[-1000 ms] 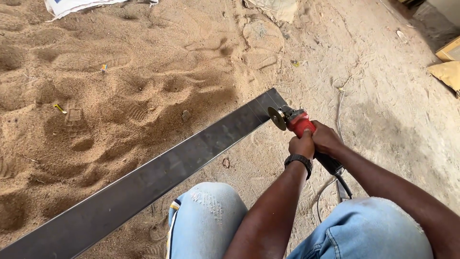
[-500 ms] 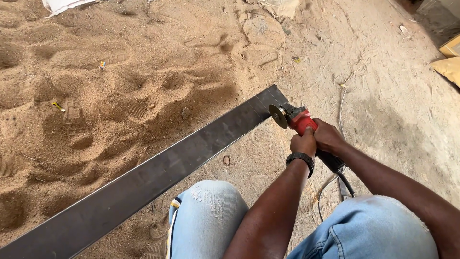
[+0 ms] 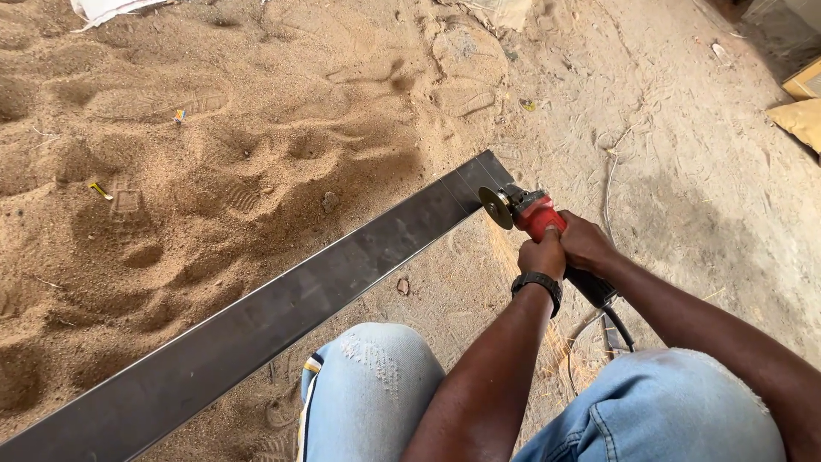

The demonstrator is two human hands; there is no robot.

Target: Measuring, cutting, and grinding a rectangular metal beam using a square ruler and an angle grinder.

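Head view: both hands were clenched on one red angle grinder [image 3: 537, 214]. Left hand [image 3: 542, 255], with a black wristband [image 3: 537, 283] behind it, gripped the body just behind the disc [image 3: 495, 207]; right hand [image 3: 587, 246] gripped the rear of the body, where the black handle and cable [image 3: 617, 315] ran back toward the person. Left hand was the nearer to the disc.

Steel bar [image 3: 282, 312] lay flat on sandy ground [image 3: 214, 154]. Its long axis ran diagonally, from the lower left corner of the view up to a cut end just beside the disc. Relative to the bar, the grinder sat at that far end, on the side toward the person, with the disc edge at or touching the corner; contact could not be confirmed. Person's knees, in light jeans [image 3: 376, 393], were near the bar's middle length.
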